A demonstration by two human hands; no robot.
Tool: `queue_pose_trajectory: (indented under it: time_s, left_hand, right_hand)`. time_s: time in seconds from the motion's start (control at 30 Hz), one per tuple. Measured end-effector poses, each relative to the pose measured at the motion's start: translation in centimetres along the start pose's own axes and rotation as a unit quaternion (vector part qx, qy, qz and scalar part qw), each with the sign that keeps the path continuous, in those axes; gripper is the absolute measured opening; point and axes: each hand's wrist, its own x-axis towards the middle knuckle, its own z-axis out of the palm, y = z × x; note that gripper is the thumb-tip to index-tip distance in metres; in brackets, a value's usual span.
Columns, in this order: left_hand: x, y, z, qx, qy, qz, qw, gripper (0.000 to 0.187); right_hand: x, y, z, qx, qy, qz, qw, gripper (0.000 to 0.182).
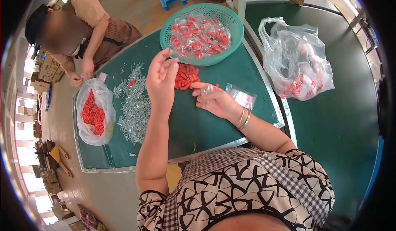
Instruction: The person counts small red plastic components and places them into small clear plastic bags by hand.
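My left hand (161,76) is raised beside a heap of small red plastic pieces (187,75), fingers loosely bent and apart, with nothing visible in them. My right hand (218,104) pinches a small clear plastic bag (211,89) just right of that heap. More flat clear bags (241,97) lie on the table under and beyond this hand. To the left of my left forearm spreads a pile of small silvery screws (134,107), with a few red pieces on top. A green basket (237,35) behind my hands holds many filled clear packets (198,37) with red contents.
At the left table edge a white plastic bag (108,101) contains red pieces. A co-worker (88,29) sits across the corner, hands near that bag. On the dark surface at right lies a large clear bag (297,60). A post (239,0) stands by the basket.
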Motion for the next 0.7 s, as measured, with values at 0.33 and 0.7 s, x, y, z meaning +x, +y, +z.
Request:
queue_pose_trajectory:
  time_s: [0.33, 0.7]
  left_hand:
    - [-7.9, -2.4, -2.6, 0.316, -0.076, 0.01, 0.945, 0.017]
    - [-8.9, -4.1, -2.8, 0.28, -0.074, -0.06, 0.955, 0.016]
  right_hand:
    - [0.1, 0.4, 1.5, 0.011, 0.021, -0.004, 1.0, 0.05]
    - [0.3, 1.1, 0.3, -0.003, 0.003, 0.005, 1.0, 0.046]
